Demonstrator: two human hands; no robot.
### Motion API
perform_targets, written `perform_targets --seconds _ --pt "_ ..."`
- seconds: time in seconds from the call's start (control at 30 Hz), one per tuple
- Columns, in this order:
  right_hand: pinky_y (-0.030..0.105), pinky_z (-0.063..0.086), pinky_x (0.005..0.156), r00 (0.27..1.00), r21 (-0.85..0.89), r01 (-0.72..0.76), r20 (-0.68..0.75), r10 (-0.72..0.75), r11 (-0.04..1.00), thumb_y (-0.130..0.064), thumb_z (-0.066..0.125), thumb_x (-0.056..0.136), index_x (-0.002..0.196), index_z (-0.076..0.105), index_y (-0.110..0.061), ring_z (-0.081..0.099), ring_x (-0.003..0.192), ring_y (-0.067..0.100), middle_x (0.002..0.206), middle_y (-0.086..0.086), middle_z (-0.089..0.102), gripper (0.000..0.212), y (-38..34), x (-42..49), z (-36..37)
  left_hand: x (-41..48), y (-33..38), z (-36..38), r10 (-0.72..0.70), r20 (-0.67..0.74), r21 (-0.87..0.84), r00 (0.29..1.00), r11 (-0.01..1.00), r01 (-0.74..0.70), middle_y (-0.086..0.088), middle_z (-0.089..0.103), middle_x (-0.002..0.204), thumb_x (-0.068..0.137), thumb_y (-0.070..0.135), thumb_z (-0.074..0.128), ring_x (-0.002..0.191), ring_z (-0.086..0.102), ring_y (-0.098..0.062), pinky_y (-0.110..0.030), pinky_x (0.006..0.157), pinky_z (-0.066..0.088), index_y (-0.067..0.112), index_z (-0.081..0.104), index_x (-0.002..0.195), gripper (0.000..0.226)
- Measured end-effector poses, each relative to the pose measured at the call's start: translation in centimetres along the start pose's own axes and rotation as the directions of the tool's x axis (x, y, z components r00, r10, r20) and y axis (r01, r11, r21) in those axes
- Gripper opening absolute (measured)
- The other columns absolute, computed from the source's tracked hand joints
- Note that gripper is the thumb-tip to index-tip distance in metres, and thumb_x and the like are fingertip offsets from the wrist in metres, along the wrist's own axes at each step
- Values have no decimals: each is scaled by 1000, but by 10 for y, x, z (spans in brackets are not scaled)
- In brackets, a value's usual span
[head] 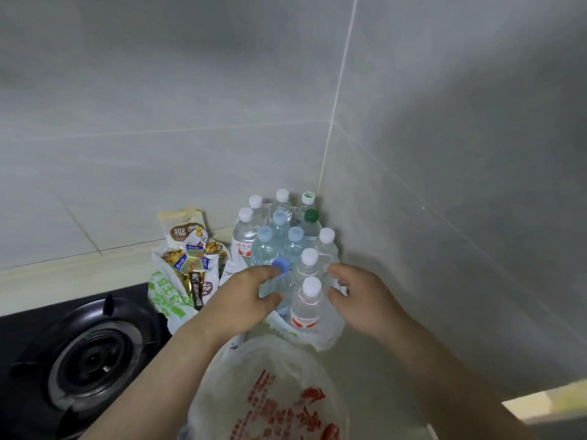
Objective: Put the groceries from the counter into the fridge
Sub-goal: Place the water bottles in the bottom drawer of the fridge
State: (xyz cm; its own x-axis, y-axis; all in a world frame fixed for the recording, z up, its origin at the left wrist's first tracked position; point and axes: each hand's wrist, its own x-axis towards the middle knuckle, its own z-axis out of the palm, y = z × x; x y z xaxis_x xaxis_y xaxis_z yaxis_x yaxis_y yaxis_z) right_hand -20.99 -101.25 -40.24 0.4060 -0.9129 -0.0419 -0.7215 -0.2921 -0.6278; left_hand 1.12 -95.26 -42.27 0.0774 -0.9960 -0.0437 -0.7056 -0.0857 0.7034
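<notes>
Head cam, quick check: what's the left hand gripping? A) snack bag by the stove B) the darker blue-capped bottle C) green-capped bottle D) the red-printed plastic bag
B: the left hand curls its thumb and fingers round the blue-capped bottle just under the cap.

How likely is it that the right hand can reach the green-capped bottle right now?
Probably yes, from above. The right hand is beside the cluster, and the green-capped bottle shows its cap uncovered. White-capped bottles stand packed between them, so its body looks blocked from the side.
</notes>
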Motion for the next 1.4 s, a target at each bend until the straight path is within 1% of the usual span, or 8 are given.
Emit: perform_targets --seconds 0.2,0.33,0.47,0.67,0.83,1.03,1.2,1.4 --pt "23 46 96 997 100 37 65 -44 994 -31 75 83 127 63 -26 58 108 4 114 -16 61 46 16 26 9 21 2 30 37 -116 -67 993 997 -45 6 60 90 74 34 74 81 59 -9 -32 81 52 17 68 111 42" --pt "28 51 92 998 166 64 9 -67 984 -25 74 83 116 68 -24 64 99 7 107 -13 67 33 29 35 16 27 1 36 58 -211 -42 976 997 -68 13 53 77 69 35 71 66 51 1 -24 66 46 17 68 95 33" --pt "34 53 90 994 234 73 -93 -53 969 -15 68 89 108 69 -16 66 95 14 102 -1 71 19 32 53 18 24 7 49 30 -226 -71 974 996 -47 13 61 80 72 41 76 74 60 -2 -18 68 49 23 68 96 31" --pt "26 44 103 998 348 13 52 -33 937 -15 69 89 124 65 -17 60 116 5 114 -14 64 35 28 80 19 19 18 69 -34 -135 -103 990 994 21 10 69 100 64 63 60 89 65 -14 -35 80 55 37 63 115 57" --pt "30 49 102 993 348 17 106 -57 937 -16 75 84 116 69 -20 65 107 2 112 -9 72 33 35 96 27 22 25 77 -33 -234 -7 972 999 32 11 71 101 76 36 78 93 63 -13 -23 73 43 32 68 113 39" --pt "33 51 91 983 256 41 163 -85 966 -16 78 78 97 69 -26 63 99 2 93 -17 68 23 43 104 35 19 25 86 -99 -227 -15 969 995 98 7 69 96 77 41 76 92 62 -17 -30 76 47 32 62 112 39" --pt "39 51 91 983 220 68 151 -103 973 -21 80 77 95 66 -26 62 99 11 95 -14 67 23 44 105 39 20 21 87 -76 -184 -69 980 996 64 11 68 102 73 34 81 94 58 -11 -24 79 44 28 68 109 39" --pt "29 47 81 976 198 105 168 -140 974 -19 77 81 73 56 -35 54 76 -4 76 -19 59 28 43 102 36 18 14 80 -109 -158 -162 981 983 83 21 68 90 68 31 85 83 58 3 -23 79 48 32 73 94 29"
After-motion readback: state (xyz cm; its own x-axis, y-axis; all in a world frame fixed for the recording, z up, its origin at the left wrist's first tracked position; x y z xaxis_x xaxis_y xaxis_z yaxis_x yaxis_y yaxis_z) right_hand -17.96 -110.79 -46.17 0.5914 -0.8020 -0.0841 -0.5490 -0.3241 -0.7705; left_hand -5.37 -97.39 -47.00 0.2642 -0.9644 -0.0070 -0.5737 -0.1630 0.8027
